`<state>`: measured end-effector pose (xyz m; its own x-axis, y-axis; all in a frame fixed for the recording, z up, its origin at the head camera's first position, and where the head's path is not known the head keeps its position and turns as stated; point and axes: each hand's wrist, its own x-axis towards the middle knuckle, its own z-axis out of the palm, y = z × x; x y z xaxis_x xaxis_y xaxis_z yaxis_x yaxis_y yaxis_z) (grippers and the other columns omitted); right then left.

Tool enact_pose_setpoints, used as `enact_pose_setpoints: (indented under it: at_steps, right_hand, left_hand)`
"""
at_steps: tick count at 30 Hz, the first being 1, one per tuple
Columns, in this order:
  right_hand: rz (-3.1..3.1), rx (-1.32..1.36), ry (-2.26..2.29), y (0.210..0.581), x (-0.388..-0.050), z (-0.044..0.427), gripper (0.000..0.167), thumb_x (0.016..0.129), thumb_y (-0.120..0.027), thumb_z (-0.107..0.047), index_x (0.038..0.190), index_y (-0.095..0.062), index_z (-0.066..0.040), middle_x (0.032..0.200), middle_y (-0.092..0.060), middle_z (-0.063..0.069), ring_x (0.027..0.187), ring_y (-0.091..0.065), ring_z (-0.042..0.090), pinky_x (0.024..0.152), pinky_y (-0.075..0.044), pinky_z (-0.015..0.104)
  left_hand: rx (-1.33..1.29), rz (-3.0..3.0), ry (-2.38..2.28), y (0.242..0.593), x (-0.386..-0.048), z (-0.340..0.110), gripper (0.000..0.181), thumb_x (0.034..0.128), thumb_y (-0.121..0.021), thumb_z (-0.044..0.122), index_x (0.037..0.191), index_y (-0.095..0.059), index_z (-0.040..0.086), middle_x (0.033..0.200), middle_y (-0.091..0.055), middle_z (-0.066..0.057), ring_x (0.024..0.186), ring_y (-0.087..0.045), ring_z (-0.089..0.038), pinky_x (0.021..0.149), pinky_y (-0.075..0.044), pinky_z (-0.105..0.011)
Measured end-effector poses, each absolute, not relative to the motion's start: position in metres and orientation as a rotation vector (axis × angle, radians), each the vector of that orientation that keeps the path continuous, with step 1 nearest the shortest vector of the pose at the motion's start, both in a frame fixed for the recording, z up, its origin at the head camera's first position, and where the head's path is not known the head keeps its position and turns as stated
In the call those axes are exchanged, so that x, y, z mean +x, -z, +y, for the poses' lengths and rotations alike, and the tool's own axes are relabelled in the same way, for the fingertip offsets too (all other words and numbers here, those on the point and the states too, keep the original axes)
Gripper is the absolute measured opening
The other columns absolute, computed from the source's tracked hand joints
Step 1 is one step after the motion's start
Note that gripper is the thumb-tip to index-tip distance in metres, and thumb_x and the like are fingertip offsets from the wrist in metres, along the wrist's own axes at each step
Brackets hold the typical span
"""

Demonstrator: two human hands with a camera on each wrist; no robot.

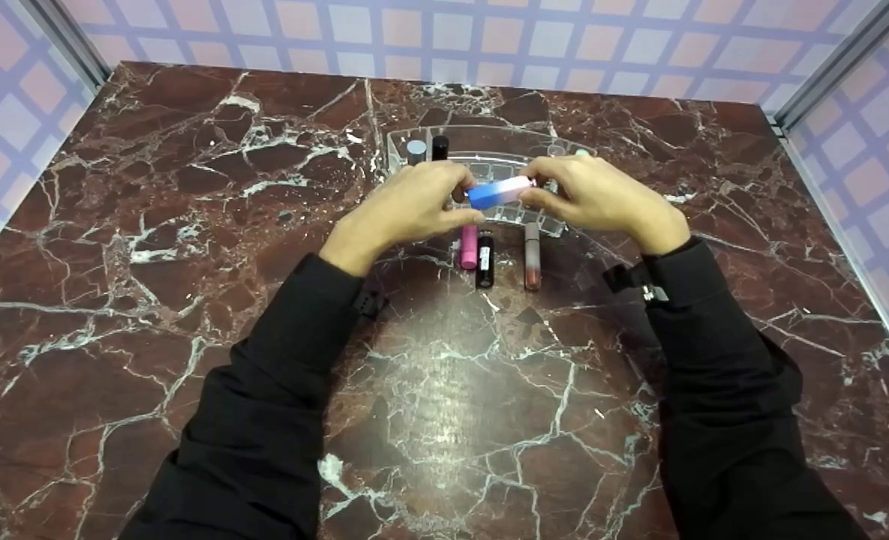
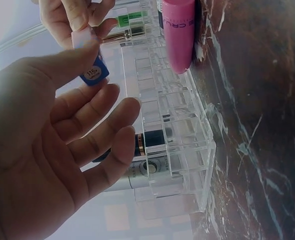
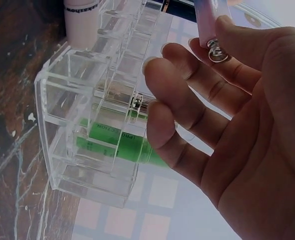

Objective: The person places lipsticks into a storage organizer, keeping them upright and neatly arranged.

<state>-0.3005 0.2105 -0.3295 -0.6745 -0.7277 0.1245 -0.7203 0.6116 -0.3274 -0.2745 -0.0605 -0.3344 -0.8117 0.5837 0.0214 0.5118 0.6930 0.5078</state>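
Above the clear acrylic organizer (image 1: pixel 519 139), both hands hold a small blue-to-pink tube (image 1: pixel 498 192). The left hand (image 1: pixel 410 202) pinches its blue end (image 2: pixel 93 72) between thumb and index finger, the other fingers loosely bent. At the pink end (image 3: pixel 206 22), which carries a small clear ball-like tip, the right hand (image 1: pixel 602 193) pinches with thumb and forefinger. Below the hands on the marble surface lie a pink tube (image 1: pixel 469 247), a black tube (image 1: pixel 485 261) and a grey-brown tube (image 1: pixel 533 256), in front of the organizer.
In the organizer's left part stand a grey-capped item (image 1: pixel 415 152) and a black one (image 1: pixel 440 147). Its right part holds a green tube (image 3: pixel 120 142). Checkered panels (image 1: pixel 489 37) border the marble table (image 1: pixel 226 187) at the back and sides.
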Motion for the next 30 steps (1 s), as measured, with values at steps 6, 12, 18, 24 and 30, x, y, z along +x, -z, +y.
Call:
enact_pose_setpoints:
  at_steps: [6, 12, 18, 24, 30]
  right_hand:
    - [2.805, -1.278, 0.556, 0.3318, -0.3001, 0.2099, 0.032, 0.105, -0.057, -0.037, 0.113, -0.063, -0.006, 0.092, -0.062, 0.004, 0.071, -0.051, 0.017, 0.069, -0.045, 0.035]
    - [2.799, -1.264, 0.565, 0.3323, -0.2997, 0.2104, 0.032, 0.105, -0.057, -0.037, 0.114, -0.062, -0.007, 0.093, -0.061, 0.004, 0.071, -0.05, 0.017, 0.068, -0.045, 0.035]
    - [2.787, -1.271, 0.565, 0.3331, -0.3006, 0.2101, 0.033, 0.105, -0.056, -0.037, 0.114, -0.061, -0.006, 0.092, -0.061, 0.004, 0.071, -0.051, 0.017, 0.069, -0.045, 0.035]
    - [2.768, -1.261, 0.584, 0.3333, -0.3002, 0.2104, 0.034, 0.105, -0.054, -0.039, 0.116, -0.061, -0.007, 0.093, -0.062, 0.004, 0.074, -0.053, 0.017, 0.074, -0.048, 0.036]
    - [2.739, -1.258, 0.6, 0.3343, -0.3005, 0.2098, 0.035, 0.106, -0.052, -0.038, 0.117, -0.06, -0.006, 0.092, -0.06, 0.004, 0.072, -0.052, 0.017, 0.071, -0.048, 0.035]
  left_hand:
    - [0.87, 2.741, -0.724, 0.3353, -0.275, -0.0595, 0.033, 0.0976, -0.068, 0.037, 0.115, -0.063, 0.01, 0.095, -0.06, -0.003, 0.073, -0.049, -0.016, 0.065, -0.043, -0.031]
    - [0.861, 2.74, -0.716, 0.3356, -0.2749, -0.0588, 0.032, 0.099, -0.066, 0.036, 0.117, -0.062, 0.01, 0.095, -0.058, -0.002, 0.075, -0.048, -0.015, 0.066, -0.044, -0.031]
    - [0.855, 2.726, -0.707, 0.3357, -0.2747, -0.0587, 0.032, 0.0996, -0.066, 0.034, 0.12, -0.062, 0.01, 0.097, -0.059, -0.002, 0.075, -0.049, -0.016, 0.067, -0.044, -0.032]
    - [0.868, 2.711, -0.709, 0.3364, -0.2747, -0.0581, 0.03, 0.0994, -0.066, 0.034, 0.117, -0.063, 0.01, 0.097, -0.059, -0.003, 0.076, -0.05, -0.016, 0.067, -0.044, -0.031]
    - [0.885, 2.695, -0.704, 0.3373, -0.2749, -0.0572, 0.03, 0.0998, -0.066, 0.034, 0.115, -0.063, 0.009, 0.095, -0.059, -0.003, 0.075, -0.05, -0.017, 0.066, -0.044, -0.031]
